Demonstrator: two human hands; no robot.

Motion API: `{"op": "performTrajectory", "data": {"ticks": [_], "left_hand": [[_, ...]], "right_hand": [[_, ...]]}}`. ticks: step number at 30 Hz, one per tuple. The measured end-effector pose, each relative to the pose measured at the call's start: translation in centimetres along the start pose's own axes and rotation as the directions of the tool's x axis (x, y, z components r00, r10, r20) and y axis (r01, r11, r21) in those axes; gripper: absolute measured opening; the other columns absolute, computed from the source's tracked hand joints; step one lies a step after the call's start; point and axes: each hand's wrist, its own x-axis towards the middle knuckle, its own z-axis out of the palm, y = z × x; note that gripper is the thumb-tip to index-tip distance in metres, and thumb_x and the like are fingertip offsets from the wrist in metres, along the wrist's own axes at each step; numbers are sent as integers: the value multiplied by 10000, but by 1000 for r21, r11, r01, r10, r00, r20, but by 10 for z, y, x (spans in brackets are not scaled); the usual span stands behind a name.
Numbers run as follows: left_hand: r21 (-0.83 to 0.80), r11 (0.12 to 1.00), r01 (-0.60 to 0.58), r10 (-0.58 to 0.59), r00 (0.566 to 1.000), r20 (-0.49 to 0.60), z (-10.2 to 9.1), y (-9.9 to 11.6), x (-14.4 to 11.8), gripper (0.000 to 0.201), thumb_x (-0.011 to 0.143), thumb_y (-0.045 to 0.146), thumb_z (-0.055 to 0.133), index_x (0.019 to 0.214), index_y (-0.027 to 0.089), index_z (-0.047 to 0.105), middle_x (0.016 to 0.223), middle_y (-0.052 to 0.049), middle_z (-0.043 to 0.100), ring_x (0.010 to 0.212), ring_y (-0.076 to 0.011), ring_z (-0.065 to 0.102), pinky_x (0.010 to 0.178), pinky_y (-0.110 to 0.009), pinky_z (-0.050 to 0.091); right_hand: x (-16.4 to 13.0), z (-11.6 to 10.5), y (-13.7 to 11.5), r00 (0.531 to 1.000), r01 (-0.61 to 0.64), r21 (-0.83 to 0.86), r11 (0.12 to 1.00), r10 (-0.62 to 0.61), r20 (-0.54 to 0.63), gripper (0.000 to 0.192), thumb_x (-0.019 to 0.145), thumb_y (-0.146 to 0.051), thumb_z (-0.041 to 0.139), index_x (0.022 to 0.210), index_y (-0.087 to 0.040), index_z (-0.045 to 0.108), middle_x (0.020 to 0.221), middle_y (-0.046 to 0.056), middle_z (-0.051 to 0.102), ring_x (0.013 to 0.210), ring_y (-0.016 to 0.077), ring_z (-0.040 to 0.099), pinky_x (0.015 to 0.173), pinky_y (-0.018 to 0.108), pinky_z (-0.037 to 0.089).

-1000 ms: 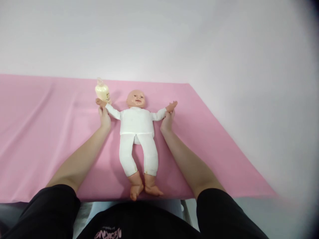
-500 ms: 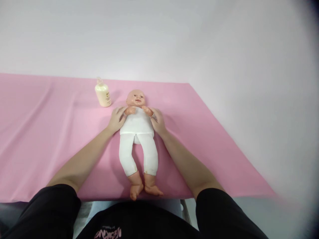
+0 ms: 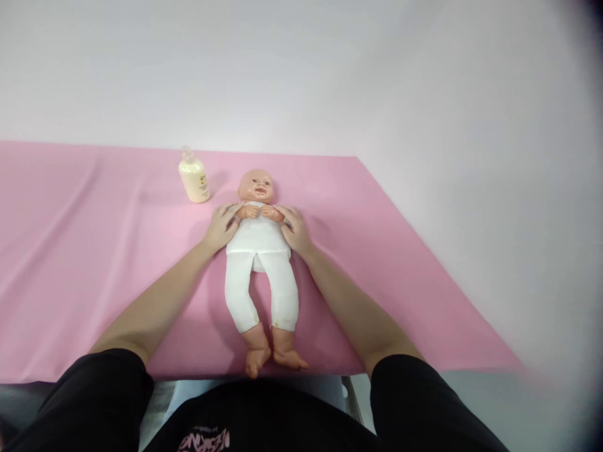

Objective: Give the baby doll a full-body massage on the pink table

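A baby doll (image 3: 258,235) in a white top and white trousers lies on its back, head away from me and bare feet at the near table edge. My left hand (image 3: 222,226) is closed round the doll's arm on the left side. On the other side my right hand (image 3: 296,229) holds the doll's other arm, fingers over the sleeve. Both small doll hands rest close together on the upper chest. My palms and part of the doll's sleeves are hidden.
A pump bottle (image 3: 193,179) of pale yellow lotion stands upright to the left of the doll's head. Pink cloth (image 3: 117,251) covers the table, with folds at the left. Behind it rises a plain white wall (image 3: 282,75).
The doll's forearms have come inward, so its hands are nearer each other over the chest. My right hand has shifted slightly left; my left hand has barely moved.
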Motion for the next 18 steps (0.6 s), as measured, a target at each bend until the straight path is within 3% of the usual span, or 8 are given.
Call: {"op": "performTrajectory", "data": {"ticks": [18], "left_hand": [[-32, 999, -1, 0, 1000, -15, 1, 0, 0, 451, 980, 316, 464, 1399, 209, 589, 1346, -143, 611, 1269, -290, 544, 1138, -520, 404]], "right_hand": [[0, 0, -1, 1000, -7, 12, 1000, 7, -2, 560, 833, -117, 467, 1343, -287, 627, 1291, 61, 658, 1253, 260, 565, 1152, 492, 423]]}}
